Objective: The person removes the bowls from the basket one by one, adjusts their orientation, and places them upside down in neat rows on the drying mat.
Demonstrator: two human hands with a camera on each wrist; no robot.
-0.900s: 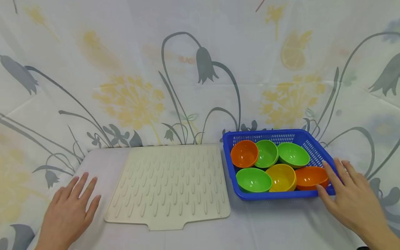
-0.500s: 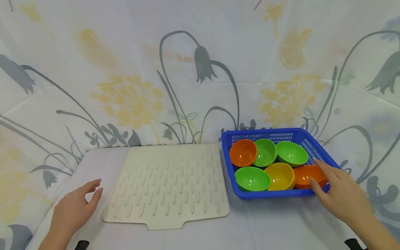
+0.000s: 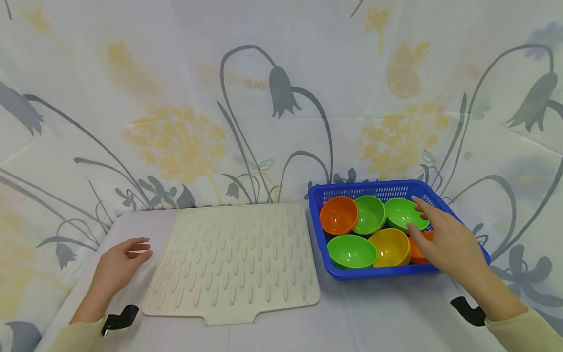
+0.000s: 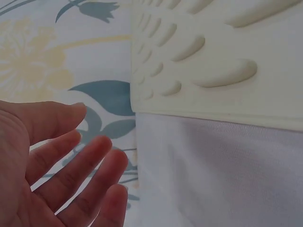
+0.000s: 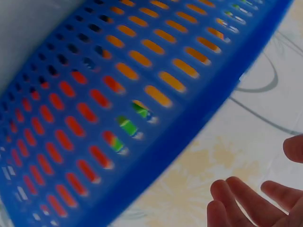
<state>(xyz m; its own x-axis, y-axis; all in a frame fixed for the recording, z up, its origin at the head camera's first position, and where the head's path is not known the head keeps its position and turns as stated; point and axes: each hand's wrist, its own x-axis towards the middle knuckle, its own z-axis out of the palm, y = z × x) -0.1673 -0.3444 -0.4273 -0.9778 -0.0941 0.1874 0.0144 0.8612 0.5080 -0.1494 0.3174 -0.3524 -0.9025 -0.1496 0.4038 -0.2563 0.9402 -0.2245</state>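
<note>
My right hand (image 3: 450,242) hovers over the right part of a blue plastic basket (image 3: 323,244), fingers relaxed and holding nothing. Beneath it an orange bowl (image 3: 417,253) is partly hidden, and its fingertips overlap a green bowl (image 3: 399,214) in the head view. Also in the basket are a yellow bowl (image 3: 389,248), another orange bowl (image 3: 338,215) and two more green bowls, one at the front (image 3: 352,252). My left hand (image 3: 118,268) is loosely curled beside a cream ridged mat (image 3: 237,259); the left wrist view shows its fingers (image 4: 80,189) apart from the mat.
A white cloth (image 3: 281,332) covers the table under mat and basket. Behind hangs a flower-printed curtain (image 3: 184,73). A black strap-like piece sits at the left wrist (image 3: 120,319) and another at the right wrist (image 3: 468,311).
My right hand has moved left from the basket's right rim to above the bowls. The left hand has gone from spread fingers to loosely curled, shifting slightly toward the mat.
</note>
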